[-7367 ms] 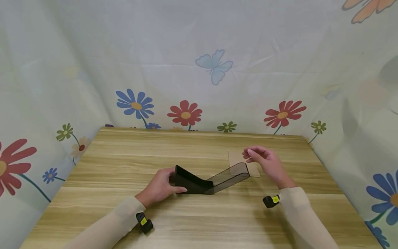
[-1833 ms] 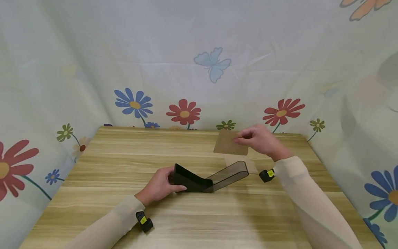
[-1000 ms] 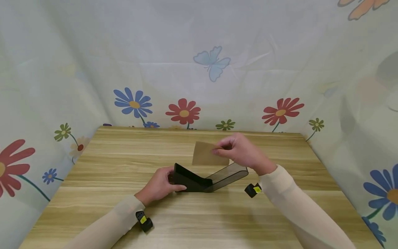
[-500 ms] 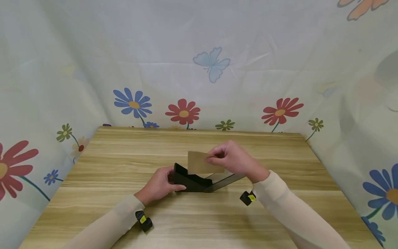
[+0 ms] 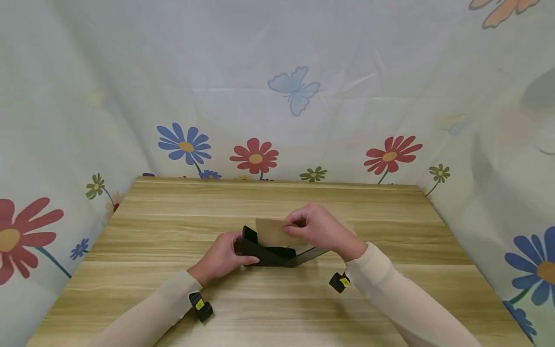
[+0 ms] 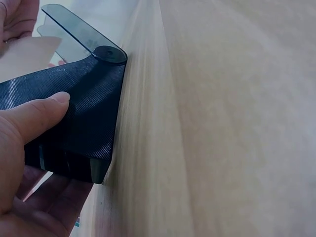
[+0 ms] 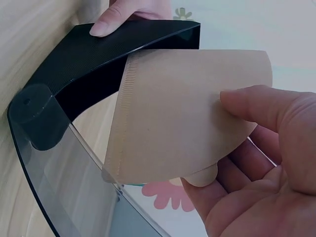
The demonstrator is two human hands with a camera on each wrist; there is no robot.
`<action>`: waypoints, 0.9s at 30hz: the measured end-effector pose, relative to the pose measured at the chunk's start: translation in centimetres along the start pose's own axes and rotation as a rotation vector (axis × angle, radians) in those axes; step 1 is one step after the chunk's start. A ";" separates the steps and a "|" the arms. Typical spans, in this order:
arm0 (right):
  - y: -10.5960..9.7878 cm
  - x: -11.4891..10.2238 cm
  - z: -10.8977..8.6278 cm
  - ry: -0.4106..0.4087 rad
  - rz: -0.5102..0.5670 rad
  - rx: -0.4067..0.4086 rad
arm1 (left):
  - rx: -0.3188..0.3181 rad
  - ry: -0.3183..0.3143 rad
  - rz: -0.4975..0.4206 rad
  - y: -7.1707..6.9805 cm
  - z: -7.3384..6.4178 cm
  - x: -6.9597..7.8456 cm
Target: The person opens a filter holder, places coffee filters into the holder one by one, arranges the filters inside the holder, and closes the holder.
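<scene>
A black filter holder (image 5: 265, 255) with a hinged, see-through smoky lid (image 7: 59, 182) rests on the wooden table, its lid swung out to the right. My left hand (image 5: 222, 258) grips its left end, thumb on the near side wall (image 6: 81, 118) and fingers behind. Between thumb and fingers, my right hand (image 5: 323, 230) pinches a brown paper coffee filter (image 7: 168, 113). The filter's crimped edge faces the holder, and one corner overlaps the opening in the right wrist view. From the head camera, the filter's lower edge is partly hidden by the holder's wall.
Behind the right wrist, a sliver of another pale paper filter (image 5: 349, 226) shows on the wooden table (image 5: 182, 207). A flower-print curtain (image 5: 208, 58) stands at the table's back and sides. Black cameras are strapped to both wrists.
My right hand has picked up a filter from the table, carried it left over the lid and lowered it to the holder's opening. My left hand has kept its grip on the holder.
</scene>
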State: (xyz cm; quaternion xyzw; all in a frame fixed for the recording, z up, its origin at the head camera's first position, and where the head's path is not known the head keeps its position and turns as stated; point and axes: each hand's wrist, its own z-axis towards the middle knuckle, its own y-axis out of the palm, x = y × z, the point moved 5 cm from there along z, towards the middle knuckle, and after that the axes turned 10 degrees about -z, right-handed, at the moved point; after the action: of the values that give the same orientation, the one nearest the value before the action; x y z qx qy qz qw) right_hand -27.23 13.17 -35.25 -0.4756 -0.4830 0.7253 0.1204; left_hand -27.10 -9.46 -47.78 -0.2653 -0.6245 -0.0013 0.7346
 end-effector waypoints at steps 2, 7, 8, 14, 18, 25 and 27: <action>0.2 0.0 0.1 -0.005 0.000 -0.014 | 0.007 0.002 0.010 0.0 0.0 0.0; 0.8 0.0 0.2 -0.005 0.006 -0.061 | 0.022 0.006 0.035 0.0 0.1 0.1; 1.0 0.0 0.2 -0.007 0.003 -0.067 | 0.024 0.005 0.035 0.0 0.1 0.1; 1.6 -0.3 0.4 -0.014 -0.010 -0.087 | 0.033 0.007 0.029 -0.1 0.1 0.1; 1.9 -0.4 0.4 -0.026 -0.029 -0.091 | 0.033 0.008 0.028 0.0 0.0 0.3; 2.6 -0.5 0.5 -0.023 -0.081 -0.098 | 0.020 0.011 0.010 0.0 0.0 0.3; 2.8 -0.5 0.5 -0.025 -0.097 -0.098 | 0.020 0.011 0.008 0.0 0.1 0.2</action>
State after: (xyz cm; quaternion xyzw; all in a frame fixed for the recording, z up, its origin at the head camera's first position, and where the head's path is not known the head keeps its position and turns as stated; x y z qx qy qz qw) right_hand -26.55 11.12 -37.19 -0.4479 -0.5418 0.7000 0.1259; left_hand -27.10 -9.32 -47.57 -0.2604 -0.6196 0.0063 0.7405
